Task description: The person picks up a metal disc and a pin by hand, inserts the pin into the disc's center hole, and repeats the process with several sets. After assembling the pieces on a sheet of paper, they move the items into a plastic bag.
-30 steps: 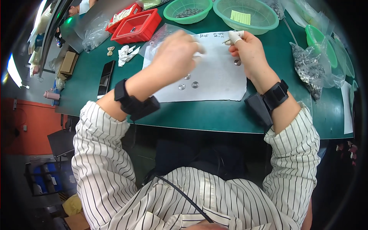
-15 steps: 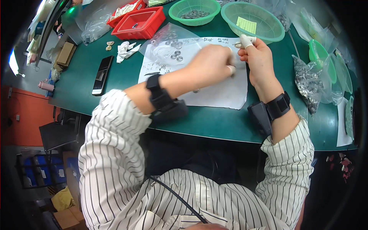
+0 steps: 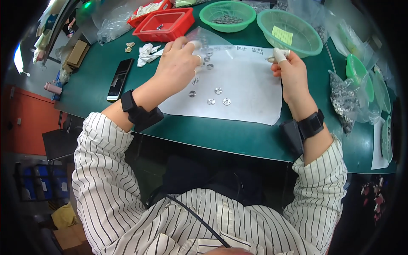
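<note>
My left hand (image 3: 179, 60), with white finger cots, hovers at the left of the white paper sheet (image 3: 250, 85). Its fingers are apart, close to small round metal discs (image 3: 207, 59) and a clear plastic bag (image 3: 219, 39). Nothing shows in its grip. Over the sheet's far right corner, my right hand (image 3: 292, 74) is closed in a pinch, cots on its fingertips. A thin, pointed thing (image 3: 268, 58) sticks out leftward from the pinch; its kind is too small to make out. Several more ring-shaped metal discs (image 3: 218, 90) lie on the near part of the sheet.
Behind stand a red bin (image 3: 165, 26), a green basket of metal parts (image 3: 227, 16) and a pale green basket (image 3: 272, 23) holding a yellow note (image 3: 282, 35). A phone (image 3: 120, 80) and a crumpled white cloth (image 3: 148, 54) lie left; a bag of metal parts (image 3: 343, 102) lies right.
My left hand has swung left, from beside my right hand to the discs near the plastic bag, uncovering discs on the sheet. My right hand keeps its pinch. The view has shifted slightly.
</note>
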{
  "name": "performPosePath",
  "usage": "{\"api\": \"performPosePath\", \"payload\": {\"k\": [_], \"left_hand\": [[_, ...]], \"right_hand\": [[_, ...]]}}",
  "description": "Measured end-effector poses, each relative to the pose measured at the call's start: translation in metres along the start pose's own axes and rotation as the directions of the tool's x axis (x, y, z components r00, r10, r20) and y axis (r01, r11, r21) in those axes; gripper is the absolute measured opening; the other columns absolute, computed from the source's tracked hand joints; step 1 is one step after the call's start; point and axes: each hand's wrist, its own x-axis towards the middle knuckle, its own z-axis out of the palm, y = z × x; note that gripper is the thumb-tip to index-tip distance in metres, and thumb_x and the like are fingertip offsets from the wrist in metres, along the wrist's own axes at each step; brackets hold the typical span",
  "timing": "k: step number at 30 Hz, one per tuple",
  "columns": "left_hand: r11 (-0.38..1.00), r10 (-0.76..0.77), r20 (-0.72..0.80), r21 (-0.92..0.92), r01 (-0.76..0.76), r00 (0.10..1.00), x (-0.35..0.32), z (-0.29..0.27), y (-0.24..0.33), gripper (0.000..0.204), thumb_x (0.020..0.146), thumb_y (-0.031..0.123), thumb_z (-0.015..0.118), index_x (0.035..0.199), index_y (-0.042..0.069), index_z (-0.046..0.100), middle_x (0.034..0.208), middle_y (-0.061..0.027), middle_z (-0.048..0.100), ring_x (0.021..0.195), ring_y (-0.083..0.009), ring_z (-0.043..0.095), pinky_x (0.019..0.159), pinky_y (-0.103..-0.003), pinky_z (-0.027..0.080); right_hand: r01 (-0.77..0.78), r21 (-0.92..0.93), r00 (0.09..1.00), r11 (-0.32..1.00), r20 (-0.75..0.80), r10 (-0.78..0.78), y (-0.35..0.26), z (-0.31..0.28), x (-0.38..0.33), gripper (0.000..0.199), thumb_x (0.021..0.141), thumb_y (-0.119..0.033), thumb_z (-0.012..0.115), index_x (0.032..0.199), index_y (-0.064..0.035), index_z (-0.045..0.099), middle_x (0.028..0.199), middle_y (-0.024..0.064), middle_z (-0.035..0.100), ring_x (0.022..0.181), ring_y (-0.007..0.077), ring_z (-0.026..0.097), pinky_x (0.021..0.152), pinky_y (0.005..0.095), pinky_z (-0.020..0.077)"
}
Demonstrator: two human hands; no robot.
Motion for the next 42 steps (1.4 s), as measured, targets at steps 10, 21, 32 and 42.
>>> {"api": "performPosePath", "payload": {"k": [10,21,32,42], "left_hand": [[0.559,-0.665,0.054,-0.626,0.544,0.745,0.012,-0.018,-0.087,0.016,0.076,0.014,0.068,0.089,0.005,0.068,0.08,-0.0077,0.067,0.072,-0.0291,0.062,0.07,-0.036,0.05],[0.93,0.001,-0.148,-0.363,-0.056,0.989,-0.009,-0.019,-0.013,0.015,0.076,0.016,0.07,0.086,0.006,0.067,0.094,-0.0093,0.065,0.091,-0.024,0.058,0.078,-0.034,0.048],[0.671,-0.038,0.388,-0.673,0.311,0.921,-0.003,-0.004,0.035,0.012,0.078,0.011,0.065,0.087,0.004,0.069,0.083,-0.0127,0.063,0.077,-0.0285,0.059,0.069,-0.036,0.048],[0.526,-0.025,0.31,-0.804,0.276,0.95,0.036,0.025,0.05,0.014,0.076,0.012,0.064,0.084,0.001,0.069,0.073,-0.0155,0.061,0.072,-0.0321,0.06,0.069,-0.04,0.048]], "right_hand": [[-0.017,-0.01,1.0,1.0,-0.002,0.017,0.003,0.001,0.0,0.017,0.091,-0.021,0.058,0.093,-0.004,0.058,0.081,0.002,0.062,0.062,0.0049,0.05,0.055,0.0186,0.0401],[-0.004,-0.082,0.999,0.997,0.042,0.008,0.0,0.004,-0.007,0.017,0.091,-0.021,0.058,0.09,-0.0049,0.058,0.079,0.0008,0.061,0.062,0.0042,0.05,0.055,0.0179,0.0389],[0.024,-0.174,0.982,0.984,0.187,0.009,-0.006,0.019,-0.023,0.014,0.09,-0.02,0.06,0.088,-0.0058,0.059,0.075,-0.0012,0.059,0.061,0.004,0.05,0.054,0.0181,0.0384],[0.049,-0.328,0.963,0.943,0.266,0.043,0.003,0.017,-0.025,0.012,0.088,-0.016,0.063,0.086,-0.0052,0.058,0.07,-0.0019,0.057,0.059,0.0041,0.049,0.053,0.0185,0.0394]]}}
